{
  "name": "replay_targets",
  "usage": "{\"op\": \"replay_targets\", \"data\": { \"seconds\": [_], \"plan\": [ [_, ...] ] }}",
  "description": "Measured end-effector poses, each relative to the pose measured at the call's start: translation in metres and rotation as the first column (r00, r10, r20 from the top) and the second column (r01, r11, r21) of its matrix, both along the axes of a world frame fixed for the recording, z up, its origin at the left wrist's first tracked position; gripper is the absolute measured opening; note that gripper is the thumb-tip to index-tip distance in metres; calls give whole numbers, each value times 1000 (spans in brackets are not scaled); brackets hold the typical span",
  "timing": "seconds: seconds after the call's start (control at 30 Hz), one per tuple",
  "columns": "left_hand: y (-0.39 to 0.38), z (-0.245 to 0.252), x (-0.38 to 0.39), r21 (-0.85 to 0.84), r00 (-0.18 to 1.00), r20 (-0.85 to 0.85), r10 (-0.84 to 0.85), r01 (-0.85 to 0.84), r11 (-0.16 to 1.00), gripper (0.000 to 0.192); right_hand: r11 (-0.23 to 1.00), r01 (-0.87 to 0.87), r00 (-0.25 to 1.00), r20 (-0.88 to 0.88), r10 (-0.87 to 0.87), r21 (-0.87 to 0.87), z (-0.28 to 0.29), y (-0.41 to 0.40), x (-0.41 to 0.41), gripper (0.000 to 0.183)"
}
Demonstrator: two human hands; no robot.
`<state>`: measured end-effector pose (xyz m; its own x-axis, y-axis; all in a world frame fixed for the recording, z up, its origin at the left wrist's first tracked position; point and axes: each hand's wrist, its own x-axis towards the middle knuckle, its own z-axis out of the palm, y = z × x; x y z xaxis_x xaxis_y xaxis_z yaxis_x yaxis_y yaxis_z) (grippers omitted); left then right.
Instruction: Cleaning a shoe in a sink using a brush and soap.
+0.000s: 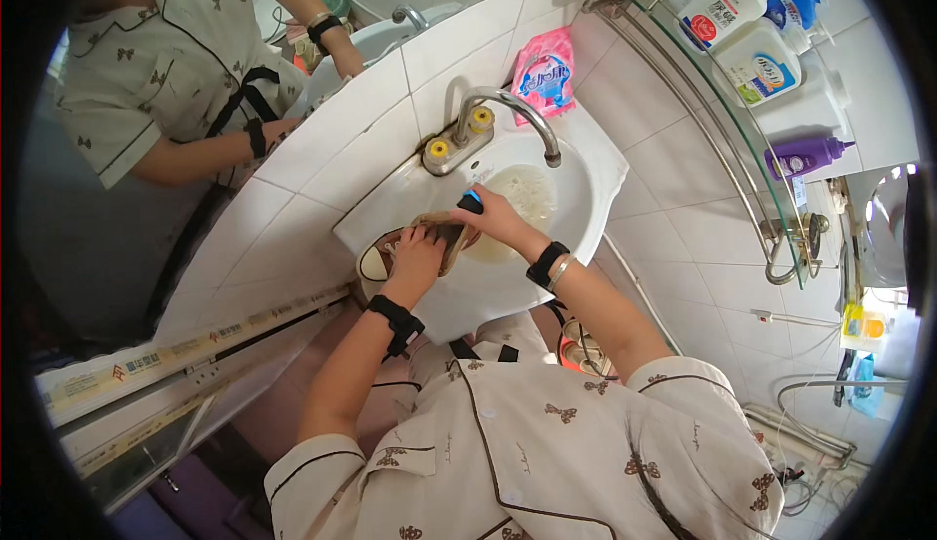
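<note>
A brown canvas shoe point(389, 244) with a pale toe cap and laces lies tilted over the left rim of the white washbasin point(585, 207), its toe towards the lower left. My left hand point(417, 262) grips the shoe around its middle, fingers over the opening. At the shoe's heel end, my right hand point(498, 219) is closed on a black and blue object point(471, 201), perhaps a brush handle; its far part is hidden. Cloudy, foamy water point(523, 196) fills the bowl's bottom. Above it curves the chrome faucet point(512, 101).
Behind the faucet stands a pink detergent bag point(545, 75). A glass shelf with a metal rail point(703, 94) carries several bottles at the upper right, including a purple bottle point(805, 157). A mirror point(219, 86) borders the tiled wall at left. Pipes and hoses run at the lower right.
</note>
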<state>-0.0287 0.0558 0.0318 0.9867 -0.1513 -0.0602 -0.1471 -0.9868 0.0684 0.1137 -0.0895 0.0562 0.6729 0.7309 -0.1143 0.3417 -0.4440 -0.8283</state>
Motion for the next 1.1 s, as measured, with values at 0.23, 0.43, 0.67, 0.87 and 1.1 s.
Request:
{"op": "replay_targets", "data": {
  "seconds": [0.23, 0.43, 0.67, 0.87, 1.1],
  "plan": [
    [-13, -5, 13, 31, 999, 34, 5, -6, 999, 25, 821, 565, 737, -398, -547, -83, -48, -12, -22, 51],
    [-24, -12, 14, 29, 999, 16, 30, -31, 999, 29, 867, 451, 771, -397, -498, -213, -105, -41, -24, 62],
    [-11, -13, -18, -71, 953, 92, 288, -282, 957, 42, 774, 627, 357, -916, -181, 92, -70, -10, -41, 32],
    [10, 22, -19, -429, 961, -33, 273, -260, 865, 37, 741, 629, 468, -876, -118, 236, -71, 17, -23, 31],
    [44, 61, -10, -589, 918, 46, 393, -293, 753, 38, 870, 396, 861, -210, -463, -295, -113, -57, 31, 51]
  ]
}}
